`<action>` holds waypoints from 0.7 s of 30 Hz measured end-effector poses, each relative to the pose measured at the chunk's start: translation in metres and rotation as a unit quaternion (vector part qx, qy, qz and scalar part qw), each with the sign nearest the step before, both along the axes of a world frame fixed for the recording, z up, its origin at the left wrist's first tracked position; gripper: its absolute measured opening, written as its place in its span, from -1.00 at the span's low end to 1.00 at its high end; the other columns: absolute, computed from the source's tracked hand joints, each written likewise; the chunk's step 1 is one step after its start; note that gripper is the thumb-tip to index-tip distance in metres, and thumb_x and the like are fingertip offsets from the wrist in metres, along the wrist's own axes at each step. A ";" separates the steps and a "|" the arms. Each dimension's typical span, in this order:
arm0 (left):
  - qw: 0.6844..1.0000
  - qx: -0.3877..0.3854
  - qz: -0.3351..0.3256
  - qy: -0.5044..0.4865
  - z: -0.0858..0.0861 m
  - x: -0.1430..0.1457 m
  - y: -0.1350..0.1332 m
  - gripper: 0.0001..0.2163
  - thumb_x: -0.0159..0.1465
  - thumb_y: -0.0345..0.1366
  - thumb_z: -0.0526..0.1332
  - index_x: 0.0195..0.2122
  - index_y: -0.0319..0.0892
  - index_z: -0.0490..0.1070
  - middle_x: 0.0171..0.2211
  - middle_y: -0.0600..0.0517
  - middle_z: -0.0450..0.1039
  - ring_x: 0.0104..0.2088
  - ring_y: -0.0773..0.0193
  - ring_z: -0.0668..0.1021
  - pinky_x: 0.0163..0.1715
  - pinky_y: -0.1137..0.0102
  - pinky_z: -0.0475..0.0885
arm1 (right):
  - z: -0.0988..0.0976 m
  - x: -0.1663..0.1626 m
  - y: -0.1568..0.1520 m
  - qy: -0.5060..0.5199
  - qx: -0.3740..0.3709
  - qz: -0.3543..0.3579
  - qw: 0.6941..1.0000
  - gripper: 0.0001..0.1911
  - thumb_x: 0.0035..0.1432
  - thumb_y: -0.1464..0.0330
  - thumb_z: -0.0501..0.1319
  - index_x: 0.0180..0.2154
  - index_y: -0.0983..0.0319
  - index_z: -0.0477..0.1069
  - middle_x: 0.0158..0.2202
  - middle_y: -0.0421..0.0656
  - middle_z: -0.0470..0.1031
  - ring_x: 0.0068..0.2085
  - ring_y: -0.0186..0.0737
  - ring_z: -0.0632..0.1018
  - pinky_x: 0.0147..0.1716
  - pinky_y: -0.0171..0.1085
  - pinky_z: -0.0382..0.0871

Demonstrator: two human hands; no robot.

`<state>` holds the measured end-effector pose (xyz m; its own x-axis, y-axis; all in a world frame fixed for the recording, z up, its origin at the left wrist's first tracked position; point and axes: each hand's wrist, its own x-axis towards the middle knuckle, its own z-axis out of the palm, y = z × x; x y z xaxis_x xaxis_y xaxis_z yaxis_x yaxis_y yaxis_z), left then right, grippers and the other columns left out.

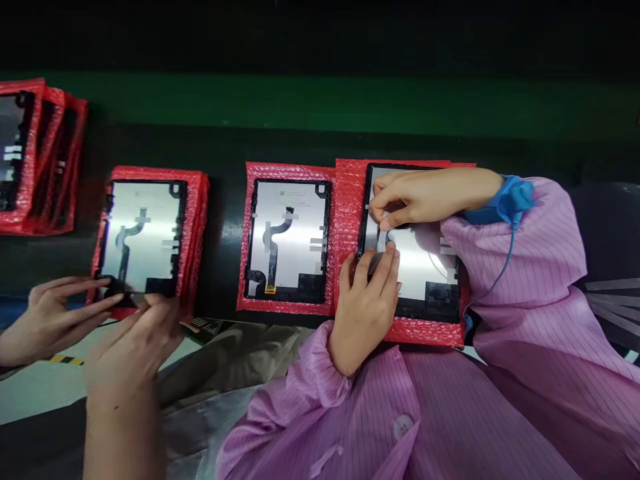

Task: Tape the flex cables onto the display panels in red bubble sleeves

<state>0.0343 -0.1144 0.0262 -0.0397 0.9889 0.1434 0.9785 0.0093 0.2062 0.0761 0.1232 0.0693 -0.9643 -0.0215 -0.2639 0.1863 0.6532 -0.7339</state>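
A display panel (417,260) with a silvery back and black frame lies in front of me on red bubble wrap bags (425,331). My left hand (367,297) rests on the panel's left part, fingers stretched out and fingertips pressed near a dark ribbon cable that they mostly cover. Just above them, my right hand (417,197) reaches across from the right with thumb and forefinger pinched together close to the panel. Whatever is in that pinch is too small and hidden to name. A blue wrist strap (513,200) with a coiled cord sits on my right wrist.
To the left lies another panel (300,250) with a ribbon cable, on red bubble wrap. Further left, a co-worker's hands (135,333) work at a panel (150,250) on a wrapped stack. More wrapped panels (55,160) stand at the far left of the dark table.
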 end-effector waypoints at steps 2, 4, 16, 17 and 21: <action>1.000 0.001 0.001 0.001 0.000 0.000 0.000 -0.57 0.43 -0.32 0.03 0.30 -0.29 0.24 0.32 -0.06 0.27 0.17 -0.03 0.37 0.20 -0.03 0.24 | -0.001 0.000 -0.002 0.004 0.017 -0.001 1.000 -0.78 0.12 0.35 0.34 -0.54 0.21 0.44 -0.43 -0.23 0.37 -0.33 -0.31 0.37 -0.29 -0.26 0.23; 1.000 0.001 0.001 0.002 0.000 0.000 0.000 -0.57 0.44 -0.32 0.02 0.30 -0.28 0.24 0.32 -0.05 0.27 0.16 -0.03 0.37 0.20 -0.03 0.24 | -0.003 -0.001 -0.004 0.008 0.037 -0.001 0.999 -0.79 0.11 0.38 0.33 -0.55 0.21 0.43 -0.43 -0.22 0.35 -0.34 -0.31 0.36 -0.29 -0.25 0.21; 0.995 0.089 0.011 -0.043 -0.004 -0.003 -0.002 -0.70 0.40 -0.28 0.13 0.12 -0.18 0.40 0.11 -0.12 0.48 0.06 0.06 0.47 0.13 0.10 0.29 | -0.007 0.000 -0.016 0.009 0.131 -0.046 0.990 -0.70 -0.02 0.32 0.44 -0.58 0.24 0.35 -0.38 -0.14 0.30 -0.25 -0.20 0.36 -0.29 -0.22 0.18; 0.992 0.109 0.028 -0.056 -0.005 -0.004 -0.002 -0.70 0.38 -0.23 0.17 0.10 -0.20 0.40 0.08 -0.16 0.49 0.03 0.06 0.49 0.08 0.13 0.33 | -0.007 0.001 -0.017 0.006 0.141 -0.051 0.989 -0.69 -0.04 0.31 0.45 -0.58 0.24 0.36 -0.38 -0.13 0.30 -0.22 -0.16 0.37 -0.28 -0.21 0.19; 0.995 0.080 0.044 -0.038 -0.007 -0.008 -0.001 -0.50 0.37 -0.09 0.16 0.21 -0.34 0.30 0.21 -0.25 0.38 -0.04 -0.02 0.48 -0.09 0.16 0.38 | -0.014 0.000 -0.015 0.024 0.208 -0.080 0.975 -0.61 -0.08 0.16 0.47 -0.51 0.25 0.35 -0.35 -0.09 0.34 -0.10 -0.03 0.39 -0.21 -0.18 0.24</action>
